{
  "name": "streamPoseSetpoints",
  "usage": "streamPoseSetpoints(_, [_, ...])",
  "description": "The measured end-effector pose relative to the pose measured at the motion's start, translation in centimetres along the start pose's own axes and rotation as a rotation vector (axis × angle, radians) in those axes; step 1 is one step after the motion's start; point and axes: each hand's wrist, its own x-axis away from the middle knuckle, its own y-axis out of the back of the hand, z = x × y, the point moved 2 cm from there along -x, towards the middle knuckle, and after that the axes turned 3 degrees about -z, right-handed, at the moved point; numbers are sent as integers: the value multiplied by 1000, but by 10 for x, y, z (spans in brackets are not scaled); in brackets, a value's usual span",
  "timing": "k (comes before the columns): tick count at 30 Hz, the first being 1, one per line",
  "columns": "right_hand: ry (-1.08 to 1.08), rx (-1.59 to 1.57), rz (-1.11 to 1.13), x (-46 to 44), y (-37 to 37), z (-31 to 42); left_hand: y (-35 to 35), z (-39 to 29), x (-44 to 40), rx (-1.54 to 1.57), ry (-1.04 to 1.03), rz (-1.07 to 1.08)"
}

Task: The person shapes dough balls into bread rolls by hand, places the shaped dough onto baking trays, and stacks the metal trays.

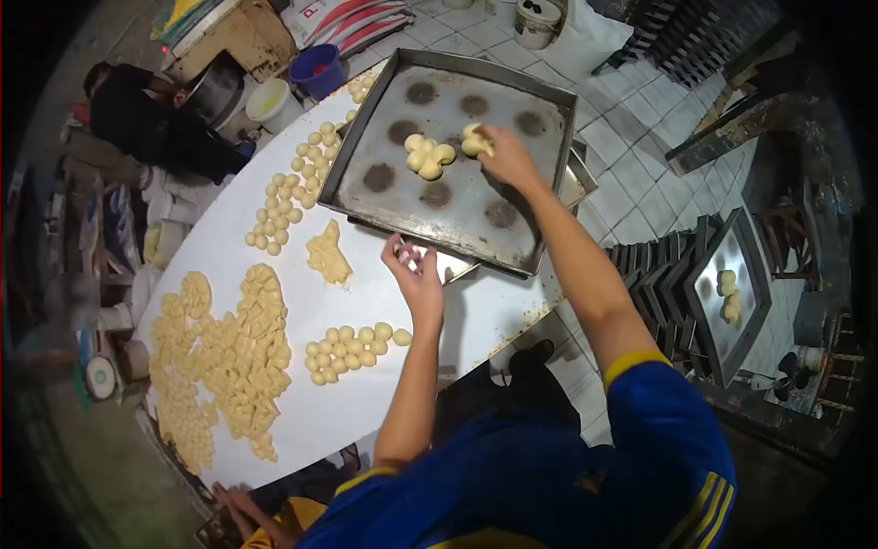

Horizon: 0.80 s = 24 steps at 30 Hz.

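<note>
A metal baking tray [494, 240] with dark round stains lies tilted across the table's far end, on top of another tray [454, 265]. Near its middle sits a cluster of pale dough balls [428, 157]. Just right of that cluster, my right hand [508, 161] has its fingers closed on a few more dough balls [475, 141], low over the tray. At the tray's near edge is my left hand [417, 279], thumb and fingers apart and partly curled; no object shows in its grasp.
On the white table [320, 416] lie rows of dough balls [346, 352], a loose dough piece [326, 253] and a large mass of cut dough [242, 339]. Stacked trays [722, 302] stand at right. Another person's hands [242, 508] show at lower left; someone [137, 119] is at upper left.
</note>
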Motion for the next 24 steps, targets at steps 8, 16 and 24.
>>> streamPoseSetpoints(8, [-36,62,-148,66,54,49,-42,52,-40,407,552,68])
streamPoseSetpoints(16, [-240,-494,-237,268,209,-28,-64,84,-29,541,385,100])
streamPoseSetpoints(24, [-561,-1150,-417,389,320,-157,-221,35,196,504,368,303])
